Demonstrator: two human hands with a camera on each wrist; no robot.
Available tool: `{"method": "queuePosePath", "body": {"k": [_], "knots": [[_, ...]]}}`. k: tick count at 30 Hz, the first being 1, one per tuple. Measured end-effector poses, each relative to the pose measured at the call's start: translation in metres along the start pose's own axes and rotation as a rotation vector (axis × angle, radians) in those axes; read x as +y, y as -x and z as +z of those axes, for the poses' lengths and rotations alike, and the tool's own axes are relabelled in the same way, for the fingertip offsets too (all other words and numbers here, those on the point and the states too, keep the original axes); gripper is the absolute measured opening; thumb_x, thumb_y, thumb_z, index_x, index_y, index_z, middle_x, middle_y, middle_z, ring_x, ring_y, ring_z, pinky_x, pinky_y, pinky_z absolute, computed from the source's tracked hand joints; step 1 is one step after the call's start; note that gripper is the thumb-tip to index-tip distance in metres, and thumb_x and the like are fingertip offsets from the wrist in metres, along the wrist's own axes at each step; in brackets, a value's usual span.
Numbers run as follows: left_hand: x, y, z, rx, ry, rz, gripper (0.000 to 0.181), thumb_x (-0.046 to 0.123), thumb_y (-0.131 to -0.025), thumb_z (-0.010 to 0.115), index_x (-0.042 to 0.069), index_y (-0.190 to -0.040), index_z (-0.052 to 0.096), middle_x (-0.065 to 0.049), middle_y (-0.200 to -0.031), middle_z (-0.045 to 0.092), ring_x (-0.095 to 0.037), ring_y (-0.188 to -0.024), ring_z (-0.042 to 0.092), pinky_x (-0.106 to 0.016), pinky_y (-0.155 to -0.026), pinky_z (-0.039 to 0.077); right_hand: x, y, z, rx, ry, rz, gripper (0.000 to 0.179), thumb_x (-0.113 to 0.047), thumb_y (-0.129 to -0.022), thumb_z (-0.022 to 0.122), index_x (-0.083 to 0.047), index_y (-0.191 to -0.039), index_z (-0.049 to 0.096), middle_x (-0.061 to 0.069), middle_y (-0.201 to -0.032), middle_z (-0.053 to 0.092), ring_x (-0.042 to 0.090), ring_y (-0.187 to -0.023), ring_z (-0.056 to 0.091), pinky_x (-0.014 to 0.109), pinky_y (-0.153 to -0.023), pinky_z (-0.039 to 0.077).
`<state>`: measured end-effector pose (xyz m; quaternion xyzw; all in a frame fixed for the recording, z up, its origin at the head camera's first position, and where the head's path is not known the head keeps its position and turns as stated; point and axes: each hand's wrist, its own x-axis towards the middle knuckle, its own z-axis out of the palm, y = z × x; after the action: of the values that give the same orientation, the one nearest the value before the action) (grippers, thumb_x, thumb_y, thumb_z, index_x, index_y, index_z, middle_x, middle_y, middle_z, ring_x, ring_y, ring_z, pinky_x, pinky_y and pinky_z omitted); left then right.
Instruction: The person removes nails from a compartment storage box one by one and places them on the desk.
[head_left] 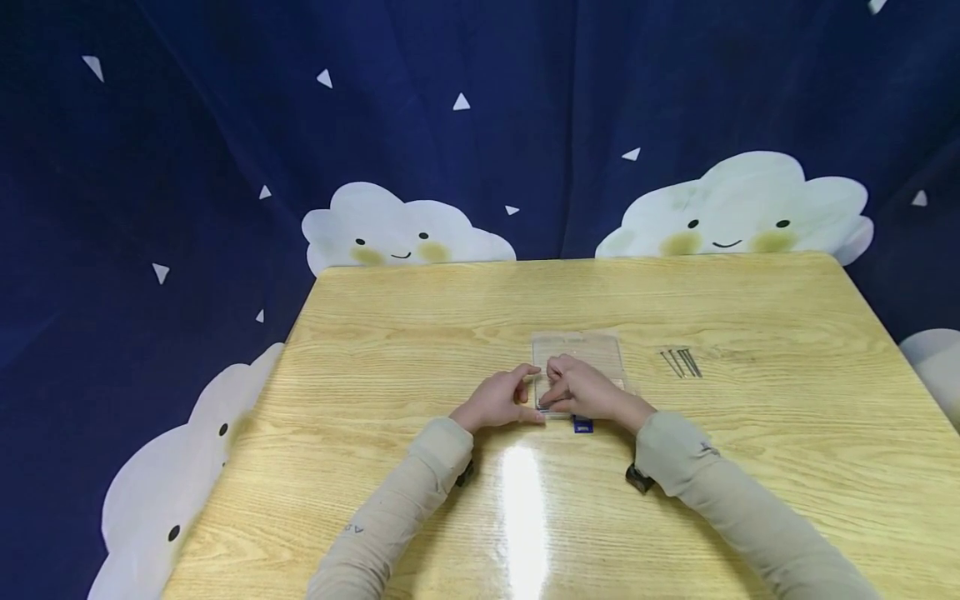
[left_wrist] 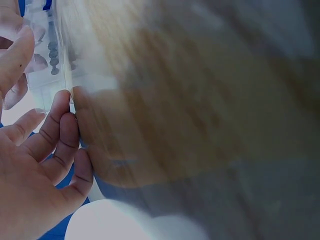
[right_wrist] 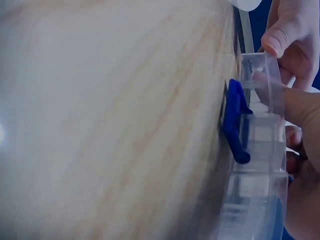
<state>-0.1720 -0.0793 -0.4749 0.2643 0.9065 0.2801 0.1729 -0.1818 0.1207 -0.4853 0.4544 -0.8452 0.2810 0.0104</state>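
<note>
Your left hand (head_left: pixel 497 400) touches the box (head_left: pixel 588 344), thumb and fingers apart; your right hand (head_left: pixel 588 390) reaches inside, its grip unclear. Fasteners (head_left: pixel 683 363) lie on the worktop (head_left: pixel 390 350).

And it's smooth, clear plastic on the box (right_wrist: pixel 257 142), solid blue plastic on the latch (right_wrist: pixel 233 120), slim metal fasteners (head_left: pixel 681 363), tabletop (head_left: pixel 390 333) gleaming in glossy wood grain, sleeves (head_left: pixel 697 458) matt cloth!

The right hand (head_left: pixel 588 393) hides part of the clear box (head_left: pixel 596 348), which the right wrist view's bottom edge cuts off.
</note>
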Motion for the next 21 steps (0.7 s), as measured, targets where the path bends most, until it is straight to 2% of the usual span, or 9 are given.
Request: {"method": "queuePosePath", "body": {"k": [6,13,21], "knots": [[-0.0001,-0.0007,0.0006,0.001,0.002,-0.006,0.073,0.037,-0.075,0.074,0.010,-0.133,0.041,-0.001,-0.078,0.054,-0.008,-0.061,0.042,-0.021,-0.059,0.035,-0.0014,-0.0016,0.0027,-0.025,0.047,0.037,0.018,-0.021,-0.071,0.078,-0.017,-0.088,0.076,-0.006,-0.072,0.025,0.011,-0.069,0.026,0.026,-0.063,0.020],[0.0008,0.0000,-0.0004,-0.007,-0.009,-0.012,0.074,0.039,-0.074,0.074,0.010,-0.134,0.041,0.000,-0.078,0.054,-0.008,-0.061,0.042,-0.021,-0.059,0.035,-0.0063,-0.0053,0.0044,-0.031,0.079,0.098,0.015,-0.023,-0.070,0.079,-0.018,-0.083,0.076,-0.008,-0.070,0.028,0.010,-0.068,0.027,0.025,-0.061,0.021],[-0.0003,-0.0006,0.0006,0.015,-0.008,0.011,0.074,0.038,-0.073,0.075,0.008,-0.133,0.042,0.000,-0.078,0.054,-0.008,-0.061,0.042,-0.021,-0.059,0.035,-0.0075,-0.0078,0.0061,-0.025,0.114,0.091,0.011,-0.022,-0.068,0.080,-0.017,-0.077,0.076,-0.010,-0.070,0.034,0.009,-0.067,0.029,0.024,-0.060,0.024]]}}
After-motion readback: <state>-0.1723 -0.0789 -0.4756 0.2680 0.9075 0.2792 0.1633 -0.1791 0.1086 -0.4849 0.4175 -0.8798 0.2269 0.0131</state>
